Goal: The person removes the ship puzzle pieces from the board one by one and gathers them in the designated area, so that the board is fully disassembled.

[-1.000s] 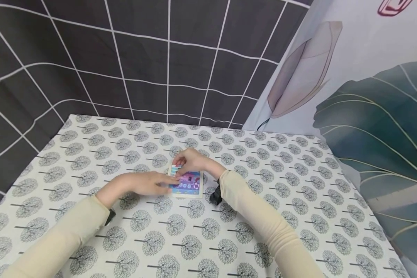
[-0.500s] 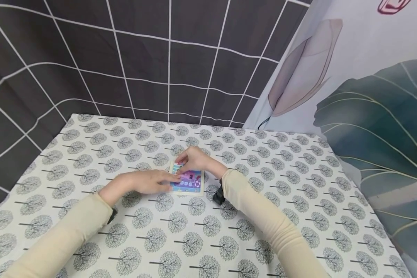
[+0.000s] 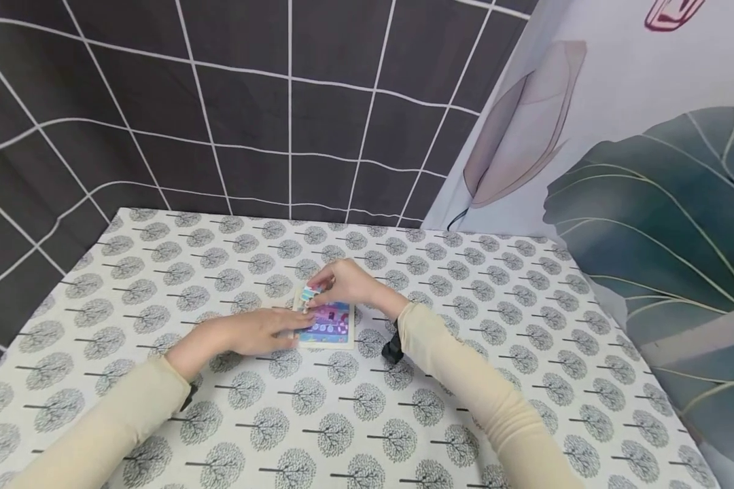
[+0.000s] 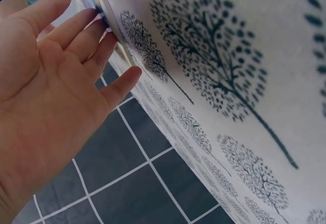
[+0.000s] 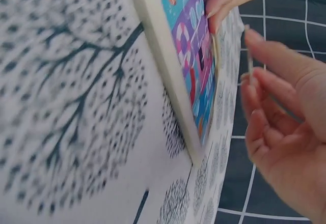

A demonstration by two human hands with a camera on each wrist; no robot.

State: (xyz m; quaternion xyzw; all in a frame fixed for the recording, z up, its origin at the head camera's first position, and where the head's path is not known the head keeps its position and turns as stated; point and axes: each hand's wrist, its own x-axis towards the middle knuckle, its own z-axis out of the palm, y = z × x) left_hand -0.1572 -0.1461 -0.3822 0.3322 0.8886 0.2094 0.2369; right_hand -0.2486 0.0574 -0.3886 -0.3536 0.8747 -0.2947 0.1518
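A picture puzzle board (image 3: 336, 333) with a cream rim lies flat on the cloth, printed in purple, blue and pink. Over its far left corner my right hand (image 3: 351, 283) pinches a thin flat puzzle piece (image 5: 250, 56) between thumb and fingers. In the right wrist view that piece is seen edge-on and held apart from the board. My left hand (image 3: 251, 331) reaches in from the left, fingers extended, with the fingertips resting on the board's left part. The left wrist view shows its palm (image 4: 56, 102) holding nothing. Both hands hide parts of the board's picture.
A white cloth (image 3: 367, 401) with a tree print covers the table. Behind it hangs a dark curtain (image 3: 238, 109) with a white grid. A pale curtain (image 3: 636, 224) with leaf shapes hangs at the right. Black straps (image 3: 393, 348) are on the wrists.
The head view has shifted slightly. My right hand still pinches the piece at the same corner, and my left fingertips stay on the board, the left hand drawn back a little.
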